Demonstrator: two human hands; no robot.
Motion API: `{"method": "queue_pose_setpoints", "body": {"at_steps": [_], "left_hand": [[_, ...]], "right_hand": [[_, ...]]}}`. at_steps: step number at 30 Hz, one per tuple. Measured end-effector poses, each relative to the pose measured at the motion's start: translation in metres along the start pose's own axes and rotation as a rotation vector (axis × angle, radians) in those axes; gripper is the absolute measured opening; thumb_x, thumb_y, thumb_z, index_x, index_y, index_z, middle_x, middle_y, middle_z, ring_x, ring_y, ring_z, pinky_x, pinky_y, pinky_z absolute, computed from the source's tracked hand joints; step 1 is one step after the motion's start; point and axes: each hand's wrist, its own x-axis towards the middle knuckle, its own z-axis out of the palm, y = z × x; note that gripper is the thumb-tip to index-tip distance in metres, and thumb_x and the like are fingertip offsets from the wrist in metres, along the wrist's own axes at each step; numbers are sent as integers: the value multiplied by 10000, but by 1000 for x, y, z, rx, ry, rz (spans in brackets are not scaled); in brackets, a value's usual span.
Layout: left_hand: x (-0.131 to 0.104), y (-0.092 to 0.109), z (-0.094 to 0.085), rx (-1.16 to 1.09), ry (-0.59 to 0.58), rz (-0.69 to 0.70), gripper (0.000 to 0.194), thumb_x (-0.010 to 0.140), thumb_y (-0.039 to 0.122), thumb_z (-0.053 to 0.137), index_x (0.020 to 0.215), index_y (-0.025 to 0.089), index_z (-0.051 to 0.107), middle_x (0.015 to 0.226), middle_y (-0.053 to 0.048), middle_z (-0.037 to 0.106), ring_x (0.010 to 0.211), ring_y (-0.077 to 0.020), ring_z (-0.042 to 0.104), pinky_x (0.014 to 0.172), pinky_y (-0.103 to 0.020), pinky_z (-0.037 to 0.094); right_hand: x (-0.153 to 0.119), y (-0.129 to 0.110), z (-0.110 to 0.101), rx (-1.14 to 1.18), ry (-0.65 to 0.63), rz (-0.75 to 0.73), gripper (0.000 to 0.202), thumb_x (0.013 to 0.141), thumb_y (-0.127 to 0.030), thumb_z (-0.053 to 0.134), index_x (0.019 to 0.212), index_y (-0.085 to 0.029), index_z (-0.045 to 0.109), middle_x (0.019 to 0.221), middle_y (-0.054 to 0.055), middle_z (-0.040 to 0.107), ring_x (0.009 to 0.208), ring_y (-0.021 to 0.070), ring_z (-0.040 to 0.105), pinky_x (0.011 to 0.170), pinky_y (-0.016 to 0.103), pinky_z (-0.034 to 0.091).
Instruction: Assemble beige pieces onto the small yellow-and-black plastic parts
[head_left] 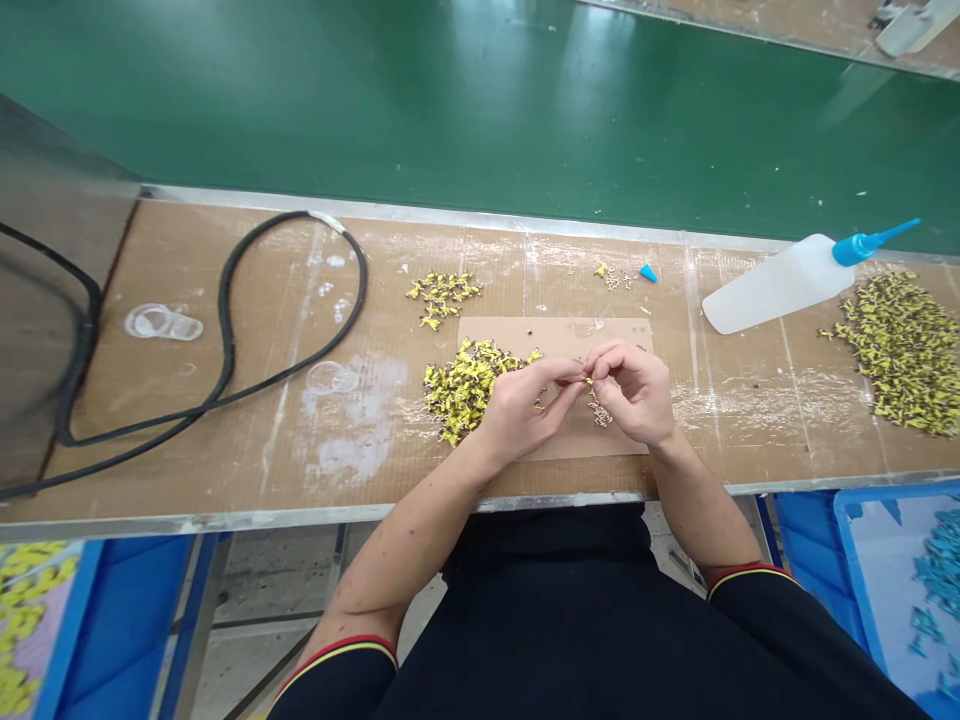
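Yellow piece (589, 381), pinched by left hand (523, 408) and right hand (636, 392), appears unfinished; which yellow piles (463, 386) are done cannot be told.

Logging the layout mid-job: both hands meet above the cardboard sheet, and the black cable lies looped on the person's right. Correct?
Not quite: the head view shows the black cable looped on the person's left. The left hand and right hand do meet above the cardboard sheet.

Single head-worn view, looking forward and down, over the chest (570, 610), workbench (750, 420) fairly near below.
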Motion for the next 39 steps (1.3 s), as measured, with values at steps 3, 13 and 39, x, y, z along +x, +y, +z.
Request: {"method": "queue_pose_setpoints", "body": {"at_steps": [3, 13, 39], "left_hand": [[-1, -1, 1, 36, 0, 22, 153, 933, 157, 687, 1057, 206, 614, 864, -5, 785, 736, -108, 767, 696, -183, 610], [-4, -8, 1, 153, -54, 310, 207, 915, 54, 646, 1063, 190, 594, 873, -44, 779, 771, -142, 752, 748, -256, 584], [-12, 3, 8, -232, 199, -158, 328, 861, 128, 779, 1055, 214, 529, 834, 43, 735, 772, -103, 784, 744, -175, 633]], "right_hand": [[0, 0, 0, 5, 4, 23, 99, 802, -137, 599, 769, -230, 595, 846, 38, 692, 792, 181, 658, 706, 331, 547], [0, -2, 1, 90, -22, 108, 129, 752, -100, 598, 707, -216, 566, 853, 27, 689, 775, 162, 652, 689, 312, 539], [-5, -1, 5, 133, 80, -65, 135, 881, -191, 708, 988, -234, 639, 865, 7, 690, 759, 131, 667, 640, 262, 562]]}}
